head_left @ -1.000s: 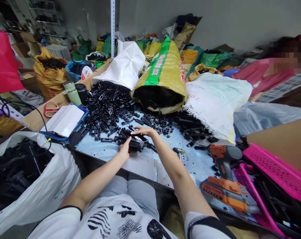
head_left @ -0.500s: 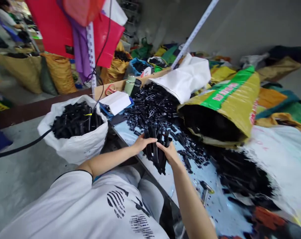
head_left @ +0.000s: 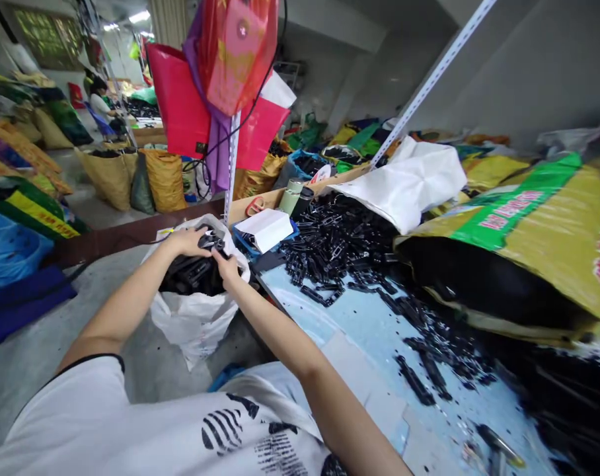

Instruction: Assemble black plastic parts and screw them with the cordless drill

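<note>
Both my hands are over the mouth of a white woven sack (head_left: 195, 324) on the floor at the left of the table. My left hand (head_left: 189, 242) curves around the far left side of a bunch of long black plastic parts (head_left: 211, 240). On the near right side, my right hand (head_left: 227, 268) presses against the same bunch, thumb towards the left hand. Some fingers are hidden behind the parts. Below them, more black parts (head_left: 193, 274) fill the sack.
On the blue-white tabletop (head_left: 300, 297) lies a heap of black parts (head_left: 330, 238), with a hammer (head_left: 498, 446) at the near right. A yellow-green sack (head_left: 528, 225) lies open on its side. A blue tray (head_left: 253, 244) holds a white box (head_left: 265, 229). A perforated metal post (head_left: 232, 165) rises behind the sack.
My hands have carried the bunch of black parts from above the table leftwards to the white sack. The view has turned left, and a seated person shows in the background.
</note>
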